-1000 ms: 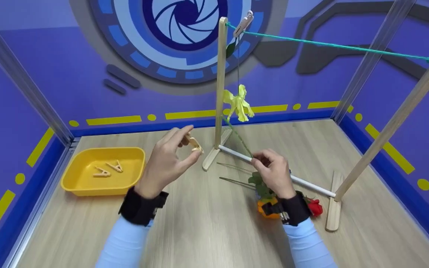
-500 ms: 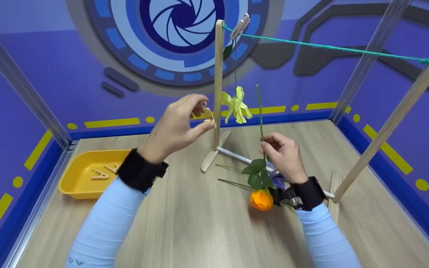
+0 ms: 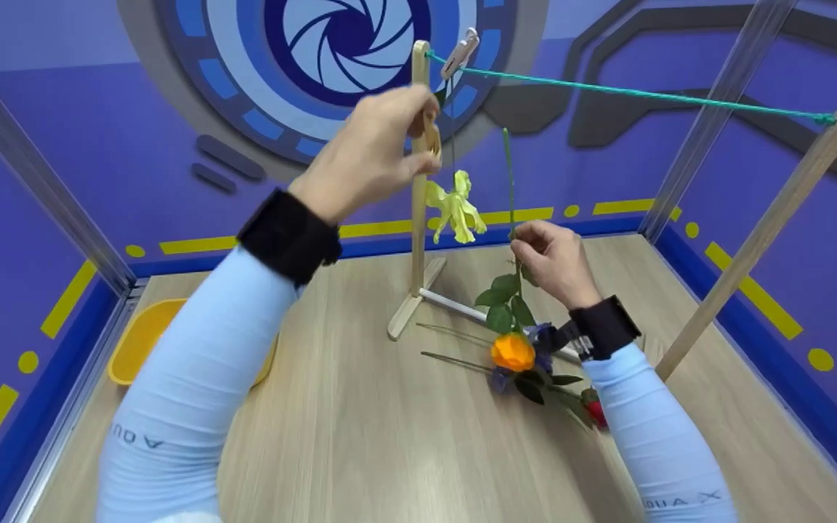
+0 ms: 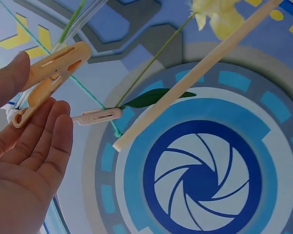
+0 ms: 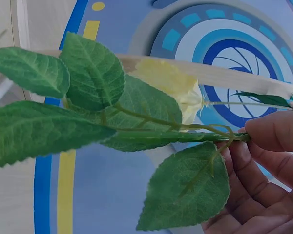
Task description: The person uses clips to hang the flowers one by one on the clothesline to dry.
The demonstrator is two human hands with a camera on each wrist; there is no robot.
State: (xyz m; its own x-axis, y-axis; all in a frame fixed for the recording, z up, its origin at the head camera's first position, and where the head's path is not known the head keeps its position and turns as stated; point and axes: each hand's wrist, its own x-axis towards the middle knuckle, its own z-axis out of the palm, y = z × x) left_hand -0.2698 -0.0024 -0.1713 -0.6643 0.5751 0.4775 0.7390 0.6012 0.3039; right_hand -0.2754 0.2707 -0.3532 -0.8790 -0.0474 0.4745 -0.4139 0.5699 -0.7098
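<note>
Nearest on the worktop (image 3: 389, 450), a red flower (image 3: 594, 412) lies partly behind the right sleeve (image 3: 658, 428); just beyond are bluish-purple petals (image 3: 542, 338), perhaps of more than one flower, as they overlap too much to count. None of these is on the line. The left sleeve (image 3: 193, 370) covers much of the yellow tray (image 3: 119, 363), so I cannot tell what clips it contains.

Farther in, the right hand's (image 3: 553, 265) grip is narrow, pinching the stem of the orange flower (image 3: 513, 353); its bloom points down and its bare stem end rises just below the line, apart from it. The left hand's (image 3: 375, 145) grip pinches a wooden clip (image 4: 63, 57) between thumb and fingers, not yet attached to anything.

Farthest, the teal line (image 3: 629, 88) is strung between two posts. Near the left post (image 3: 418, 225), one hanging is done: a pale yellow flower (image 3: 456, 211), head down under a second clip (image 3: 460, 54). The rest of the line carries nothing.
</note>
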